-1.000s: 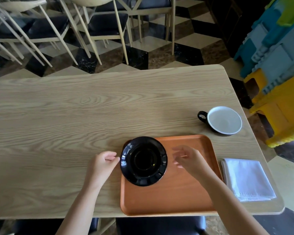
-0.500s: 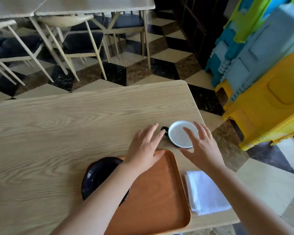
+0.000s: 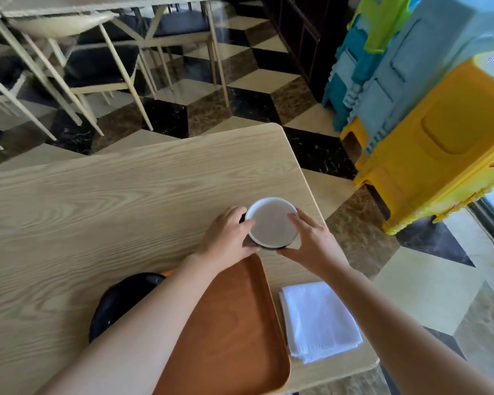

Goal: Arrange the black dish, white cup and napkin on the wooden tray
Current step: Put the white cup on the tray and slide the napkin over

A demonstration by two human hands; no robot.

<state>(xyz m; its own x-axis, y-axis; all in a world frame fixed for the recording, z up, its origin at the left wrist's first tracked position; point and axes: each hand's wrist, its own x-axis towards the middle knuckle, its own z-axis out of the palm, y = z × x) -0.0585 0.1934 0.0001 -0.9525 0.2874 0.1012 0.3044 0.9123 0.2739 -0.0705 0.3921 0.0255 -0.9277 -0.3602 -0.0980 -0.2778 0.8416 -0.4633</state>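
head view: both my hands, left hand (image 3: 228, 236) and right hand (image 3: 308, 240), cup the round white cup (image 3: 272, 222); next i'd lift it onto the orange wooden tray (image 3: 234, 323).

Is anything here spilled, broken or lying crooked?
Nothing spilled or broken. The dish sits at the tray's left edge, partly hidden by the left arm. The napkin lies folded beside the tray. Both hands, left and right, clasp the cup on the table.

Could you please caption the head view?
Both hands clasp the white cup beyond the wooden tray.
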